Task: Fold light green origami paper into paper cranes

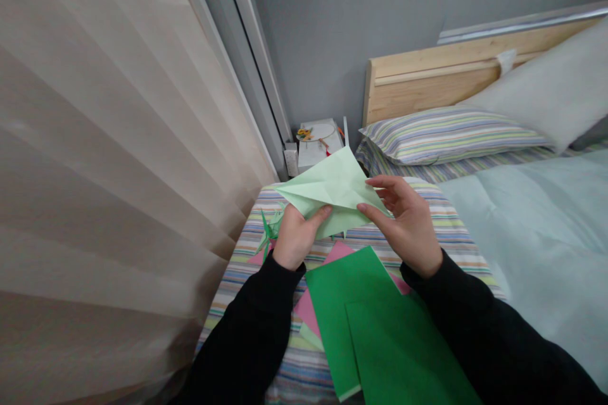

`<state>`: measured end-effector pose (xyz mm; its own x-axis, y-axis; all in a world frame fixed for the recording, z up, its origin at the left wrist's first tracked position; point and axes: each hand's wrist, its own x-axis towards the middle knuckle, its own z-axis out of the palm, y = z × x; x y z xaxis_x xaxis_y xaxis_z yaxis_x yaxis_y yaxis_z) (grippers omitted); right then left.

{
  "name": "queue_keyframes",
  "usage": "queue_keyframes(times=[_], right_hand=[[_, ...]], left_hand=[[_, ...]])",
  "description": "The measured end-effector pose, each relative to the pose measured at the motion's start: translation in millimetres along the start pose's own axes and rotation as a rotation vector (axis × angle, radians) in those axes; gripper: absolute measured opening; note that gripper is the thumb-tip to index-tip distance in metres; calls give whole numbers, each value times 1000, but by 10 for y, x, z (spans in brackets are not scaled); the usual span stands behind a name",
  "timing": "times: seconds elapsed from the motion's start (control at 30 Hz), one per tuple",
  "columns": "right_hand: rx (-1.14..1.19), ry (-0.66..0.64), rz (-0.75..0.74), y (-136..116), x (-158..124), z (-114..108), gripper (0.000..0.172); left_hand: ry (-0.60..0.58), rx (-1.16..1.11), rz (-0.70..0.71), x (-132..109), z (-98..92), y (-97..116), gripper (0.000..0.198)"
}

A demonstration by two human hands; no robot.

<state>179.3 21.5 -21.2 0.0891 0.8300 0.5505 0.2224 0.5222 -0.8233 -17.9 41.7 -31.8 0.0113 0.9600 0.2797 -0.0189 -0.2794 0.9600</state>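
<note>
Your black sleeves point(242, 342) fill the bottom of the view. Just past them, your left hand point(297, 239) and right hand point(403, 228) stand apart, each pinching one side of a pale green folded paper point(335, 190) held up in the air between them. It looks light, soft and creased, so it should bend easily; the folded edges by your thumbs seem the surest place to hold. Below your hands, dark green sheets point(375, 329) lie over pink sheets point(306, 310). Left of your left hand, a small folded green paper crane point(268, 231) rests on striped bedding point(304, 380). Beyond your hands, a white box point(318, 149) sits by the wall, its contents hidden.
</note>
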Motion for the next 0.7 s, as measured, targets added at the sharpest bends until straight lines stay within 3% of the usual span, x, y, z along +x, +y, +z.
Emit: queue_keyframes(times=[0.17,0.33,0.4,0.53,0.7], right_hand=[[-71,2,-30,-21,-13,-1,31],[149,19,35,-5,26,-13,46],[164,26,60,24,46,-32,41],[39,136,115,88,98,-80,16],[193,246,229,103,175,-122,23]], left_hand=[[-14,-12,-85,-28,8,42,43],[-177,10,-180,-55,22,120,40],[-210,34,-200,-56,22,145,40],[-89,-9,-203,-27,-18,148,45],[179,-124,-152,31,-90,128,51]])
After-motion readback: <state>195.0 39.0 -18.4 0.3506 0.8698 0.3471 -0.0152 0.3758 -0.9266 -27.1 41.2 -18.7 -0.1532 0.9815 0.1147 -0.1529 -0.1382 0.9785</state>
